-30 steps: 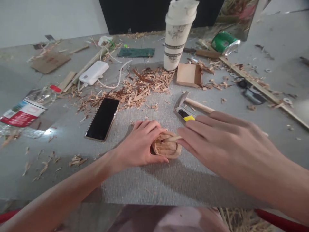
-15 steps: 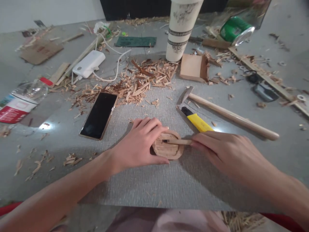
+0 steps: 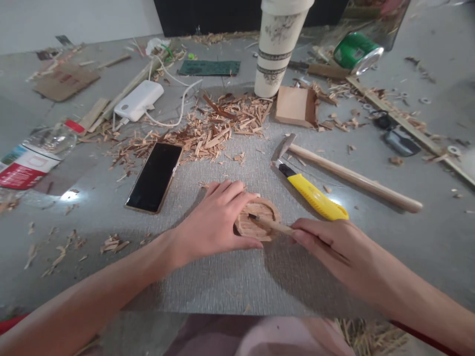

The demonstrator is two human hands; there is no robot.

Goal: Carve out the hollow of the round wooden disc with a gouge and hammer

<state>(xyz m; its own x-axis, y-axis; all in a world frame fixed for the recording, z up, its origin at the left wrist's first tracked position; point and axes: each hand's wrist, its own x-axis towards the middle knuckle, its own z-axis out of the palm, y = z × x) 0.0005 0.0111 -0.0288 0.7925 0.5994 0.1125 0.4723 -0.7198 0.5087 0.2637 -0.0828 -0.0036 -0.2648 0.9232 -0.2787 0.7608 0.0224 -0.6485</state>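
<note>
A small rounded piece of wood [image 3: 272,210] with a hollowed middle and a raised rim lies on the grey table. My left hand [image 3: 224,217] grips its left side, fingers over the far edge and thumb along the near edge. In my right hand [image 3: 330,242] is a wood chisel [image 3: 274,225] with a light wooden handle. The chisel's dark tip touches the carved hollow, and its handle slants down toward my right fingers. Just beyond my right hand lies a yellow utility knife [image 3: 315,195], its tip beside the head of a hammer [image 3: 349,170].
Left of my hands are a phone [image 3: 154,178], a plastic bottle [image 3: 35,155] and a white power bank [image 3: 139,100] with a cable. Wood shavings [image 3: 211,131] are heaped ahead, before a tall paper cup [image 3: 278,49] and a shallow box [image 3: 295,104]. A green can [image 3: 356,52] lies farther right.
My right hand has moved down a little, tilting the chisel's handle toward me and uncovering more of the yellow knife. My left hand stays on the wood. The view has shifted slightly.
</note>
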